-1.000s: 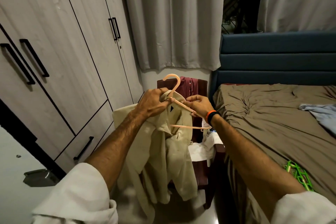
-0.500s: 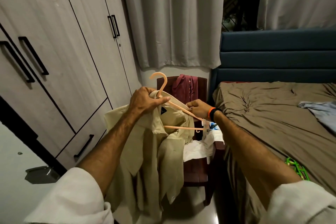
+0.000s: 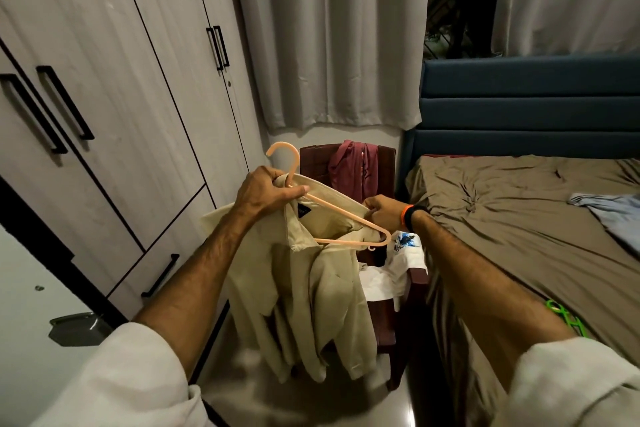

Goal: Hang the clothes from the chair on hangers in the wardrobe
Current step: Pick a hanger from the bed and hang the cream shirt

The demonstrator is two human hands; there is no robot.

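Beige shirt (image 3: 304, 288) sits center frame, partly on the peach hanger (image 3: 332, 215) (one shoulder still off), hanging in front of the chair (image 3: 384, 163). Our left hand (image 3: 266, 191) has its grip curled around collar and hanger neck, hook sticking up. Our right hand (image 3: 384, 215) pinches shirt fabric at the hanger's right arm. Maroon garment (image 3: 349, 166) drapes over the chair back, white printed garment (image 3: 391, 270) lies on the seat. Wardrobe (image 3: 121, 97) fills the left, doors closed; bed (image 3: 519, 225) on the right.

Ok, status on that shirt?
Left hand grips hanger neck and collar. Right hand pinches beige shirt shoulder. Wardrobe doors shut.
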